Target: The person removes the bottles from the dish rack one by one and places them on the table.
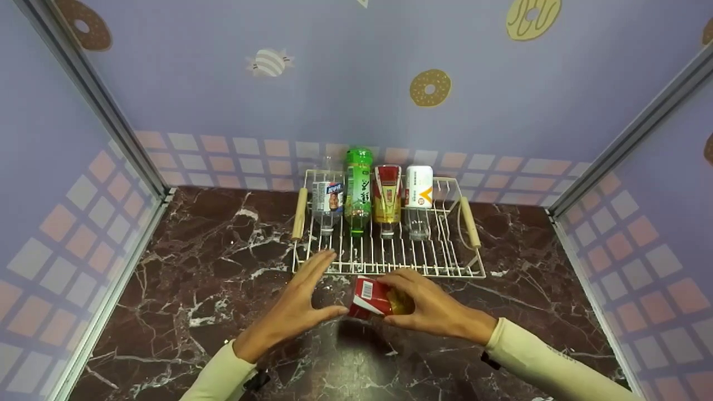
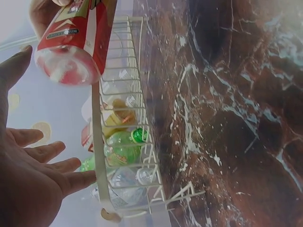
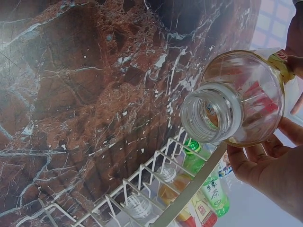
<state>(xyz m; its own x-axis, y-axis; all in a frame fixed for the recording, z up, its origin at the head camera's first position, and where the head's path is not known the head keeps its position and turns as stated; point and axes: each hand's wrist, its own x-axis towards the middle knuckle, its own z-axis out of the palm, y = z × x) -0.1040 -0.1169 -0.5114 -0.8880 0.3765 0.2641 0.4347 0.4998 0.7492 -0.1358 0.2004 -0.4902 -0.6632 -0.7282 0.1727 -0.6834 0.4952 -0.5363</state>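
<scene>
My right hand (image 1: pixel 431 306) grips a bottle with a red and yellow label (image 1: pixel 372 298) in front of the rack, its base toward my left hand. In the right wrist view the bottle's clear, uncapped neck (image 3: pixel 213 113) faces the camera, with the right hand (image 3: pixel 274 170) around its body. My left hand (image 1: pixel 295 309) is held just left of the bottle, fingers extended and holding nothing. The left wrist view shows the bottle's base (image 2: pixel 68 66) beside the left hand (image 2: pixel 33 175), apart from it.
A white wire rack (image 1: pixel 445 273) with wooden handles stands behind the hands. In it lie a clear bottle (image 1: pixel 327 203), a green bottle (image 1: pixel 357 192), a red and yellow bottle (image 1: pixel 387 195) and a white-labelled bottle (image 1: pixel 419 189). Walls enclose the marble-patterned surface (image 1: pixel 211 301).
</scene>
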